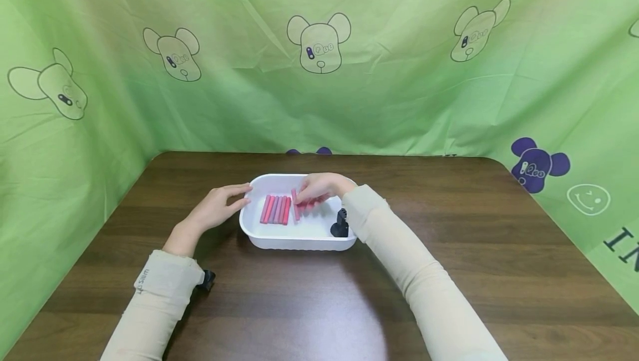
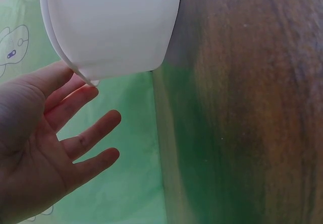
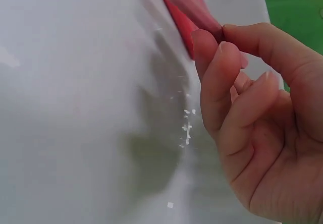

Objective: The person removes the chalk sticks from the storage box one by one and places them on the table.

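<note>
Right hand (image 1: 323, 185) is pinching a pink stick (image 1: 297, 214) in the tray (image 1: 299, 243), just beside the row (image 1: 275, 209) — lining-up step, looks like. Next move probably wants a straight, gentle set-down. Left hand (image 1: 213, 208) touches the tray's end — fingers spread.

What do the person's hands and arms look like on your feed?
Both the left hand and right hand are bare, ungloved. The left sleeve and right sleeve are long and cream, with paler, wide cuffs. The left cuff carries small dark lettering, and a black device sits beside it. No cables are visible.
</note>
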The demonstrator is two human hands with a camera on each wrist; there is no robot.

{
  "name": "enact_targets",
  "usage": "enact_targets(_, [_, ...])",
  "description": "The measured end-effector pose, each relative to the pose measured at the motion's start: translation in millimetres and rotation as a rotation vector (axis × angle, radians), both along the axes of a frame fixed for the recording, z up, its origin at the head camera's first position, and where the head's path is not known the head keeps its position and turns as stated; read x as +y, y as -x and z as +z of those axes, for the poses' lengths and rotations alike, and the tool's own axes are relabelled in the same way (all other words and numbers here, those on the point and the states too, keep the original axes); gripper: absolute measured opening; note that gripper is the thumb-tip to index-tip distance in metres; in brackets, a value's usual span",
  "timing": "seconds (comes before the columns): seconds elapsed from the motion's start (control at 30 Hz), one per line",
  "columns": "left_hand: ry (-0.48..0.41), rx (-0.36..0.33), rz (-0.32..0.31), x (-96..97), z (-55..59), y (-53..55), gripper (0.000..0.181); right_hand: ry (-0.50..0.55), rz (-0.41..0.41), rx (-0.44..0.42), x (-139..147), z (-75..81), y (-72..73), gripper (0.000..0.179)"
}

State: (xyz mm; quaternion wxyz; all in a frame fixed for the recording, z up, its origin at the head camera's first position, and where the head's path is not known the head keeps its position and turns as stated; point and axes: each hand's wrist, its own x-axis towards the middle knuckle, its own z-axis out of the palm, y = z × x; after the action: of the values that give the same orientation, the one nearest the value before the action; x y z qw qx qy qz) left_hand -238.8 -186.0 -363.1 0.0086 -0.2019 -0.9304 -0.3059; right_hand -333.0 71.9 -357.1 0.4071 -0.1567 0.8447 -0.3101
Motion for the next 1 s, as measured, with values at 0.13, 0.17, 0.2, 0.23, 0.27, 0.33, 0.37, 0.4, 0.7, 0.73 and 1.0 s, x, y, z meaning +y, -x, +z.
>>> enact_targets(0.13, [-0.002, -0.006, 0.0, -0.1, 0.4, -0.5, 0.042, 0.02, 0.002, 0.008, 3, 6.4, -1.1, 0.016])
enact_targets(0.17, [-0.002, -0.007, -0.001, 0.0, 0.6, -0.7, 0.042, 0.026, 0.009, 0.011, 4, 8.1, -1.5, 0.016])
enact_targets(0.2, [-0.002, -0.007, 0.0, 0.1, 0.9, -0.8, 0.042, 0.033, 0.013, 0.014, 5, 9.8, -2.0, 0.016])
enact_targets(0.23, [-0.002, -0.008, 0.0, 0.2, 1.1, -1.0, 0.042, 0.041, 0.018, 0.017, 6, 11.4, -2.5, 0.016])
enact_targets(0.27, [-0.001, -0.008, 0.0, 0.4, 1.5, -1.3, 0.042, 0.049, 0.021, 0.02, 7, 12.7, -2.6, 0.017])
enact_targets(0.33, [0.0, -0.009, 0.001, 0.8, 1.8, -1.6, 0.042, 0.066, 0.02, 0.025, 9, 15.2, -2.9, 0.017])
enact_targets(0.37, [0.001, -0.01, 0.002, 0.9, 1.9, -1.7, 0.042, 0.076, 0.017, 0.024, 10, 16.3, -3.0, 0.018])
enact_targets(0.4, [0.001, -0.011, 0.004, 1.0, 2.1, -1.8, 0.042, 0.083, 0.014, 0.025, 11, 17.3, -3.1, 0.018])
enact_targets(0.7, [0.002, -0.013, 0.001, 1.2, 2.9, -2.1, 0.043, 0.129, 0.024, 0.048, 23, 28.0, -4.4, 0.019])
enact_targets(0.73, [0.002, -0.012, 0.001, 1.1, 2.8, -2.1, 0.043, 0.134, 0.027, 0.049, 24, 29.2, -4.9, 0.018])
enact_targets(1.0, [0.001, -0.014, 0.004, 1.0, 2.4, -2.3, 0.043, 0.167, 0.027, 0.047, 32, 35.7, -10.0, 0.017])
